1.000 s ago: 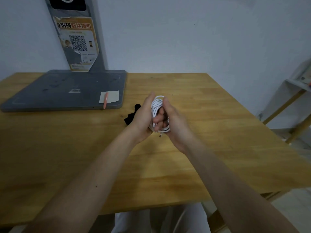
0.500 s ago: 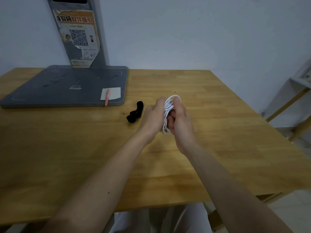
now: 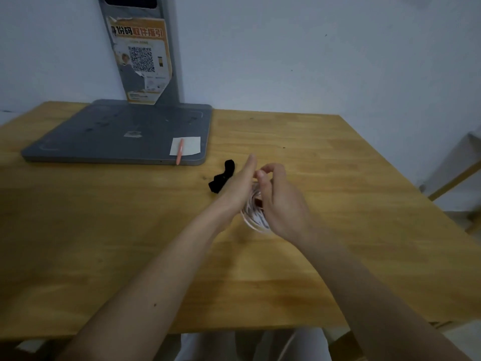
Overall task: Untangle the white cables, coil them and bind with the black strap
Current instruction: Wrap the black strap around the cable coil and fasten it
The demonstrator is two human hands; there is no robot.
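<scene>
A coil of white cable [image 3: 253, 217] sits between my two hands above the middle of the wooden table [image 3: 338, 199]. My left hand [image 3: 238, 186] holds the coil from the left, thumb pointing up. From the right, my right hand [image 3: 279, 201] grips the coil with its fingers curled over the top. Most of the coil is hidden; only its lower loops show under the hands. The black strap [image 3: 221, 176] lies crumpled on the table just left of my left hand, untouched.
A grey flat stand base [image 3: 117, 136] with an upright post [image 3: 145, 56] carrying an orange poster occupies the back left. A white note [image 3: 186, 146] and a pink pen [image 3: 179, 152] lie on its right corner. A wooden rack [image 3: 455, 178] stands off the right edge.
Both hands have shifted the coil to the right and turned it, so its loops now hang below the hands instead of showing above them. The strap has not moved on the table.
</scene>
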